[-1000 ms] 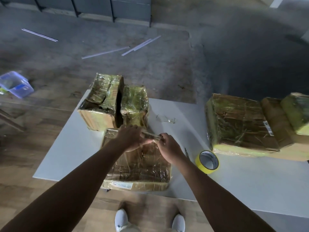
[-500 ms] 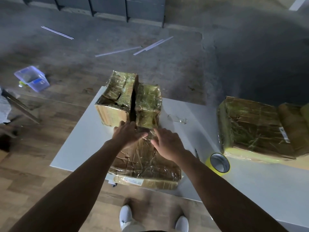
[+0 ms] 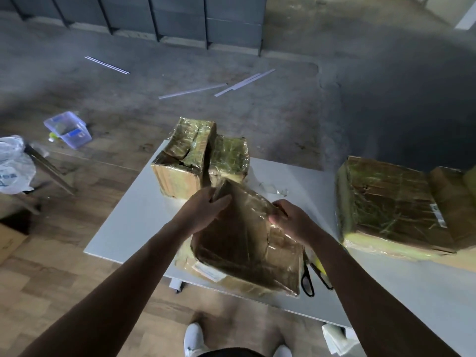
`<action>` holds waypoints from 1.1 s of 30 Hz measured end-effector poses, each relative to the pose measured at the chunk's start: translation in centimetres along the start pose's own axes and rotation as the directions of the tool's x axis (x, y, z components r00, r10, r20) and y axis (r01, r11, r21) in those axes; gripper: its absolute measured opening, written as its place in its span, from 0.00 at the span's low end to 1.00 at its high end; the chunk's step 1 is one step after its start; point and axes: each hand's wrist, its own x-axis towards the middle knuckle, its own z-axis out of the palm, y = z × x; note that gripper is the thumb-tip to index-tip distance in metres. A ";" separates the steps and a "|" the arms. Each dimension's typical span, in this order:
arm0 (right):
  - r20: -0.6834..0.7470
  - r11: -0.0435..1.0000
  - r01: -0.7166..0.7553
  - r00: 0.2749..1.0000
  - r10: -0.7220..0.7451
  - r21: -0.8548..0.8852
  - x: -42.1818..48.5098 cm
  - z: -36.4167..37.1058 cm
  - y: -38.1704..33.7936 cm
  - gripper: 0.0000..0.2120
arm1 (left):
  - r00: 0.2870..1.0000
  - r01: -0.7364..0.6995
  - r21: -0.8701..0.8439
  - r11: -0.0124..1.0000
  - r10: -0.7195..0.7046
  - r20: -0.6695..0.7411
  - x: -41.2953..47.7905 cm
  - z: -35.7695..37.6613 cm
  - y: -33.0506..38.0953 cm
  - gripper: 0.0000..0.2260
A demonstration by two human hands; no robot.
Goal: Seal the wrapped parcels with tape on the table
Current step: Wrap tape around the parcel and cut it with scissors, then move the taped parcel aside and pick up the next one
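Grey concrete floor (image 3: 283, 119) fills the far part of the view and wood flooring (image 3: 64, 279) the near left, with a white bench (image 3: 134, 228) standing across both. On the right end of the bench, toward the far edge, lies the biggest wrapped parcel (image 3: 391, 204), flat, its film glinting yellow-green, with further wrapped shapes touching its right side. Near the middle of the near edge is the held parcel (image 3: 247, 238), brown under clear film and tilted: its far end is raised off the bench while its near side, which carries a white label, sits low at the edge. At the far left corner two smaller parcels (image 3: 185, 161) stand side by side, touching, just beyond the raised end. The left hand (image 3: 203, 215) grips the raised far-left corner, fingers curled behind it and thumb on the top face. The right hand (image 3: 291, 220) holds the right edge, fingers curled round it. Black-handled scissors (image 3: 307, 282) lie just beside the held parcel's near right corner, and a sliver of a yellow tape roll (image 3: 320, 266) shows between them and the right forearm. A crumpled film scrap (image 3: 275, 189) lies near the far edge.
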 end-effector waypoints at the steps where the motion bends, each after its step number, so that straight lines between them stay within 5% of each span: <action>1: 0.015 0.998 0.001 1.000 -0.002 0.069 -0.6 -0.7 0.4 0.07 | 0.997 -0.064 0.098 0.993 0.068 -0.040 -0.2 0.4 1.6 0.12; 5: -0.014 0.977 -0.001 1.000 0.004 0.212 -2.9 -3.9 1.4 0.06 | 0.974 -0.217 0.261 0.941 0.227 -0.010 -0.1 1.7 6.9 0.11; 9: -0.213 0.930 0.040 0.976 0.041 0.366 -4.4 -6.3 2.9 0.06 | 0.955 -0.294 0.040 0.955 0.295 -0.031 0.7 2.7 11.3 0.18; 15: -0.423 0.885 0.020 0.883 0.202 0.465 -5.1 -8.7 4.7 0.06 | 0.869 -0.308 0.043 0.950 0.300 -0.393 1.2 6.9 11.5 0.29; 17: -0.490 0.879 0.008 0.832 0.259 0.477 -4.9 -9.5 5.3 0.05 | 0.935 -0.229 -0.086 0.970 0.195 -0.298 1.1 9.8 10.9 0.35; 20: -0.493 0.806 0.012 0.796 0.350 0.591 -4.9 -10.8 6.0 0.08 | 0.987 -0.156 -0.223 0.962 0.142 -0.080 0.8 14.7 10.0 0.21; 22: -0.453 0.757 0.002 0.803 0.388 0.653 -5.1 -11.7 6.1 0.10 | 0.994 -0.106 -0.214 0.971 0.097 -0.048 1.3 17.5 9.5 0.26; 27: -0.507 0.937 -0.149 0.808 0.300 0.317 -6.4 -15.0 5.8 0.18 | 0.990 -0.029 -0.344 0.939 -0.020 -0.137 3.4 19.2 11.1 0.19; 33: -0.496 0.952 -0.140 0.827 0.263 0.272 -7.3 -18.6 6.1 0.24 | 0.994 -0.014 -0.440 0.898 -0.034 -0.103 5.5 20.7 16.1 0.21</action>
